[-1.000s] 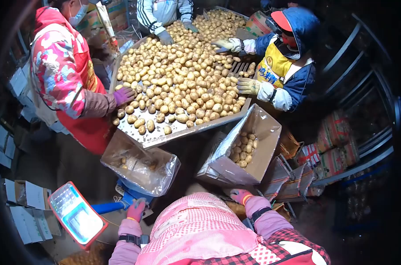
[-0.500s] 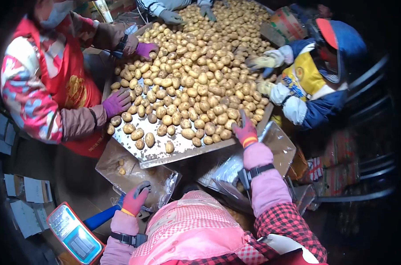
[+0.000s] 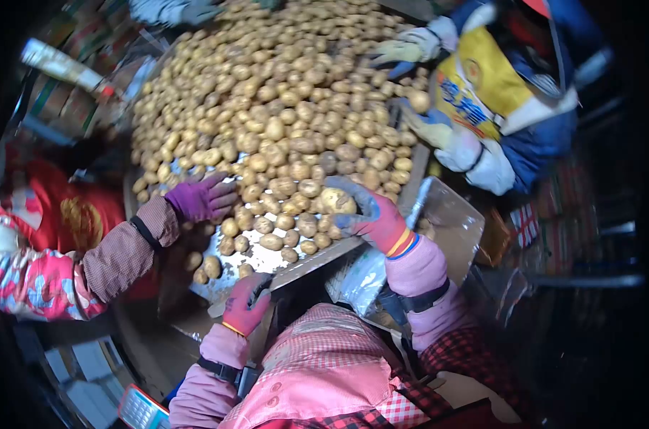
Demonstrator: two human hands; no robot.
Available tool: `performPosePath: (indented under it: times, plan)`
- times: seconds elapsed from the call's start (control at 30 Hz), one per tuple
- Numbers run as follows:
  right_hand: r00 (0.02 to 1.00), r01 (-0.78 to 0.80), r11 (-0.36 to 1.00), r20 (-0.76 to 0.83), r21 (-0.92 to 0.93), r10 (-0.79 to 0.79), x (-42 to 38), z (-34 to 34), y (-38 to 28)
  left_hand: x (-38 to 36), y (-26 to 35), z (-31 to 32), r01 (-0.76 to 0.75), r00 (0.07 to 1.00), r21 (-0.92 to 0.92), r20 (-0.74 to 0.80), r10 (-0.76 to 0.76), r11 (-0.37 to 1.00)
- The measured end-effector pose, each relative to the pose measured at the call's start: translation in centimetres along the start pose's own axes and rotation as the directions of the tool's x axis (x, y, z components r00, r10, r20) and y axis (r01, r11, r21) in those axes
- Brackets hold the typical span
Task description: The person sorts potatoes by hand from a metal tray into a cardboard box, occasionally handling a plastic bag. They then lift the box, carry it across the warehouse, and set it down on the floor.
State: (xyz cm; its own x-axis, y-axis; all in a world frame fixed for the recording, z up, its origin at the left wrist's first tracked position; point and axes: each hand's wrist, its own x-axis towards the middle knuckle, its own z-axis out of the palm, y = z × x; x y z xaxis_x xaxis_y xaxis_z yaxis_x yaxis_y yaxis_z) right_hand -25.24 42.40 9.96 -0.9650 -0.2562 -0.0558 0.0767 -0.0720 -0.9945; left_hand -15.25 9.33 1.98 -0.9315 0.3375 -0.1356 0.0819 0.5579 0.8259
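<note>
A single potato is gripped in the right hand, whose gloved fingers are curled around it at the near right corner of the metal sorting table, just above the front row of the potato heap. The left hand is set at the table's near edge, fingers bent over the rim; whether anything is enclosed by it cannot be told. Just beside the right wrist, below the table edge, a plastic-lined carton is seen with its mouth open toward the table — its contents are mostly hidden by the arm and liner. The heap is crowded on the other sides: a co-worker's purple-gloved hand is laid on the potatoes at the left, close to the held one, and yellowish gloves of a person in a blue jacket and yellow apron are spread over the far right. A scale display is partly visible at the bottom edge, beneath the left arm.
</note>
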Motion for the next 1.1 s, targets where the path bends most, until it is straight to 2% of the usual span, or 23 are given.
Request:
performPosePath:
  times: [0.03, 0.07, 0.1, 0.17, 0.23, 0.3, 0.4, 0.43, 0.5, 0.53, 0.57, 0.63, 0.67, 0.7, 0.77, 0.83, 0.87, 0.9, 0.93, 0.97, 1.03, 1.07, 1.1]
  plan:
    - [0.997, -0.074, 0.996, -0.026, 0.046, 0.075, -1.6, 0.0, -2.1, 0.5, -0.3, 0.6, -0.112, 0.994, 0.084, 0.02, 0.111, 0.99]
    - [0.987, -0.145, 0.985, -0.053, 0.095, 0.15, -3.2, 0.0, -4.1, 0.5, -0.2, 1.0, -0.083, 0.996, 0.113, 0.041, 0.078, 0.99]
    - [0.982, -0.177, 0.965, -0.036, 0.192, 0.187, -5.3, -0.8, -4.1, 0.4, -0.1, 1.4, -0.131, 0.989, 0.104, 0.088, 0.122, 0.986]
    - [0.981, -0.056, 0.98, -0.171, 0.191, 0.089, -9.0, -1.0, -3.8, 0.1, -1.1, 1.9, -0.085, 0.996, 0.151, 0.013, 0.084, 0.985]
    - [0.949, 0.087, 0.97, -0.314, 0.228, -0.011, -13.2, -1.3, -2.5, -0.1, -3.9, 2.6, -0.066, 0.997, 0.058, 0.03, 0.064, 0.996]
    - [0.894, 0.126, 0.991, -0.428, -0.047, -0.133, -18.5, -1.4, -3.7, 0.1, -5.3, 3.3, -0.021, 0.998, -0.239, 0.048, 0.034, 0.971]
    - [0.71, 0.089, 0.913, -0.617, -0.399, -0.339, -27.4, -1.9, -5.4, -0.2, -4.1, 3.0, -0.013, 0.996, -0.21, 0.08, 0.031, 0.978]
    - [0.584, 0.065, 0.881, -0.697, -0.469, -0.415, -30.8, -2.1, -7.5, -0.1, -4.4, 3.2, 0.068, 0.994, -0.331, 0.104, -0.036, 0.941]
    - [0.295, 0.015, 0.826, -0.787, -0.563, -0.542, -36.9, -2.6, -11.2, -0.1, -5.6, 3.3, 0.072, 0.995, -0.319, 0.087, -0.046, 0.945]
    - [0.196, -0.019, 0.804, -0.791, -0.594, -0.579, -39.3, -2.7, -12.2, 0.0, -4.9, 3.5, 0.008, 0.996, -0.323, 0.084, 0.02, 0.946]
    - [0.166, -0.032, 0.795, -0.787, -0.606, -0.594, -41.0, -2.7, -12.3, 0.1, -5.2, 3.7, -0.014, 0.993, -0.331, 0.104, 0.051, 0.944]
    - [0.249, -0.336, 0.621, -0.703, -0.708, -0.667, -43.8, -2.4, -11.3, 0.6, -5.9, 3.6, 0.002, 0.993, -0.354, 0.109, 0.04, 0.935]
    - [0.266, -0.419, 0.562, -0.688, -0.713, -0.675, -44.8, -2.4, -10.6, 1.0, -6.1, 3.6, -0.01, 0.992, -0.351, 0.116, 0.054, 0.936]
    - [0.257, -0.421, 0.566, -0.692, -0.709, -0.675, -45.1, -2.0, -10.4, 0.9, -6.1, 3.5, -0.005, 0.991, -0.355, 0.12, 0.051, 0.935]
    - [0.127, -0.263, 0.758, -0.8, -0.597, -0.586, -45.5, -1.1, -10.1, 0.4, -6.2, 3.1, 0.013, 0.991, -0.358, 0.128, 0.035, 0.933]
    - [0.116, -0.144, 0.812, -0.824, -0.566, -0.555, -46.5, -1.1, -10.3, 0.2, -5.3, 3.2, -0.007, 0.993, -0.325, 0.108, 0.044, 0.946]
    - [0.037, -0.283, 0.751, -0.789, -0.597, -0.614, -46.9, -1.3, -10.8, -0.1, -4.6, 3.1, -0.009, 0.994, -0.242, 0.1, 0.034, 0.97]
    - [-0.007, -0.306, 0.734, -0.77, -0.606, -0.638, -47.5, -1.6, -11.4, -0.5, -4.1, 2.9, -0.001, 0.996, -0.152, 0.09, 0.015, 0.988]
    - [-0.047, -0.264, 0.738, -0.756, -0.621, -0.653, -48.7, -2.1, -12.3, -0.4, -4.7, 2.9, 0.044, 0.996, -0.15, 0.082, -0.032, 0.988]
    - [-0.079, -0.231, 0.742, -0.748, -0.629, -0.659, -50.1, -2.0, -12.8, -0.4, -4.5, 2.9, -0.003, 0.994, -0.187, 0.104, 0.023, 0.982]
    - [-0.114, -0.172, 0.753, -0.747, -0.635, -0.655, -53.0, -2.8, -12.9, -0.4, -5.4, 3.7, 0.078, 0.996, -0.419, 0.069, -0.053, 0.905]
    - [-0.123, -0.154, 0.76, -0.751, -0.632, -0.649, -54.3, -3.5, -12.2, 0.0, -6.8, 2.9, -0.02, 0.997, -0.09, 0.071, 0.026, 0.996]
    - [-0.135, -0.158, 0.762, -0.75, -0.629, -0.647, -55.7, -4.2, -11.3, -0.2, -5.4, 2.8, 0.02, 0.996, -0.103, 0.087, -0.011, 0.994]
